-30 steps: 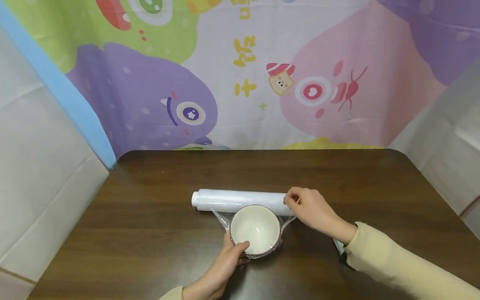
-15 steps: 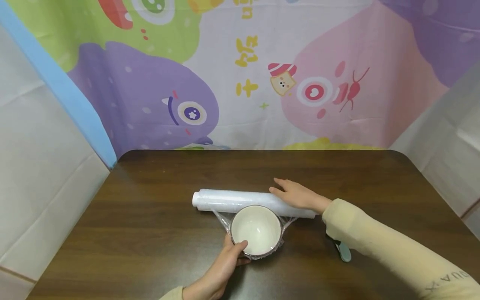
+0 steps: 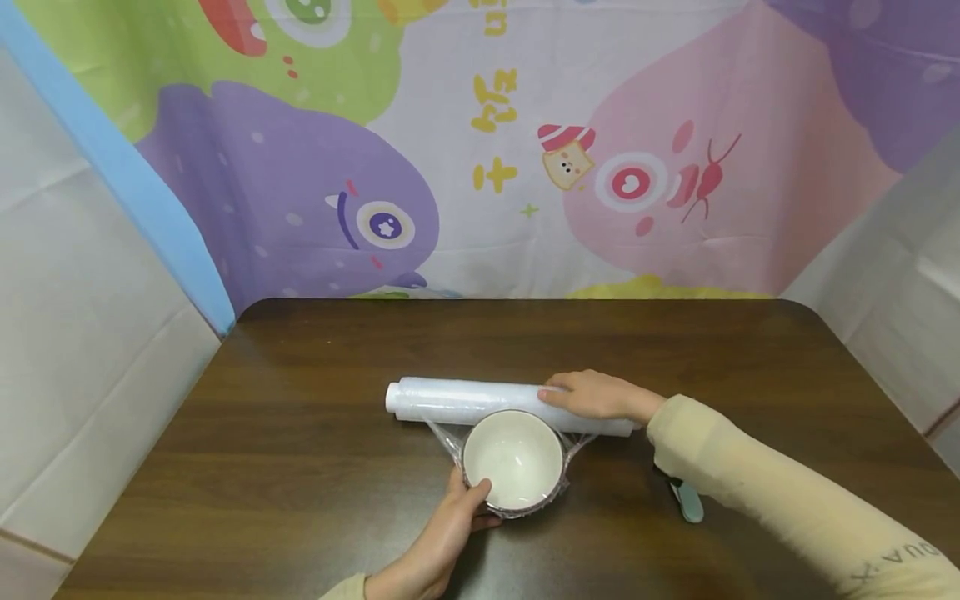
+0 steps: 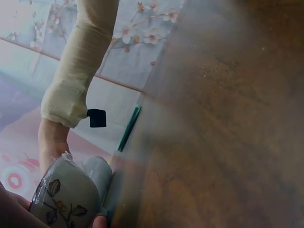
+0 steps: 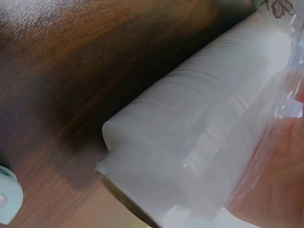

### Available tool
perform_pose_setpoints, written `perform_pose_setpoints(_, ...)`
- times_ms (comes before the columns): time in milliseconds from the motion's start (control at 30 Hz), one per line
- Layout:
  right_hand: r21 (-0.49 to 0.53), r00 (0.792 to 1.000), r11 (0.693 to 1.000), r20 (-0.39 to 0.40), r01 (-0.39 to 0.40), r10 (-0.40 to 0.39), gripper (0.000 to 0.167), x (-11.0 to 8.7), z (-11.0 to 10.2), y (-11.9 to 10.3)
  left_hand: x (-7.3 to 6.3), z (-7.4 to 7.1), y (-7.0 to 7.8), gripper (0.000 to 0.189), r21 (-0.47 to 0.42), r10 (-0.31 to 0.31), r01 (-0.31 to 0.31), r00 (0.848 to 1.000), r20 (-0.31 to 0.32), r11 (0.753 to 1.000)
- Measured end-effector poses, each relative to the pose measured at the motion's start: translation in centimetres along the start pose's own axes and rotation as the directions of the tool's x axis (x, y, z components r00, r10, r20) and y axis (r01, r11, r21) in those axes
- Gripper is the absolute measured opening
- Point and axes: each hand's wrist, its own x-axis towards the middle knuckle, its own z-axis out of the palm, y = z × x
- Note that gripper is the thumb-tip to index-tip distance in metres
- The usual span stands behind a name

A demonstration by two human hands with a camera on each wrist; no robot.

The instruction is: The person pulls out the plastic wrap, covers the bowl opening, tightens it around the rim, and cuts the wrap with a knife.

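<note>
A white bowl (image 3: 513, 458) with a dark rim and leaf pattern is held by my left hand (image 3: 442, 529), thumb over the near rim, fingers underneath. Clear plastic wrap clings around the bowl (image 4: 69, 199) and stretches back to the plastic wrap roll (image 3: 457, 402), which lies crosswise just behind it. My right hand (image 3: 596, 395) grips the right part of this roll from above, with fingers over its far side. In the right wrist view, the roll (image 5: 190, 118) shows an open cardboard core, and film passes near the hand (image 5: 270, 175).
A pale green object (image 3: 688, 503) lies on the dark wooden table (image 3: 300, 500), partly covered by the right sleeve (image 3: 757, 483). A cartoon-printed cloth (image 3: 495, 242) hangs behind the table's far edge.
My right hand let go of the film at the roll's right end, opened over the roll, then lowered and took hold of it. The left hand and bowl stayed nearly still.
</note>
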Motion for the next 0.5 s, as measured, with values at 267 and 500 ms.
perform_pose_setpoints(267,0.037,0.999,0.999,-0.037,-0.007,0.008,0.052,-0.06,-0.10,0.51,-0.01,0.01,-0.20,0.059,-0.025,0.026,-0.025,1.000,0.015,0.999)
perform_pose_setpoints(500,0.156,0.998,0.987,-0.052,-0.039,0.047,0.048,-0.66,0.11,0.99,-0.07,-0.30,-0.21,0.054,-0.018,0.039,-0.039,0.999,0.015,0.999)
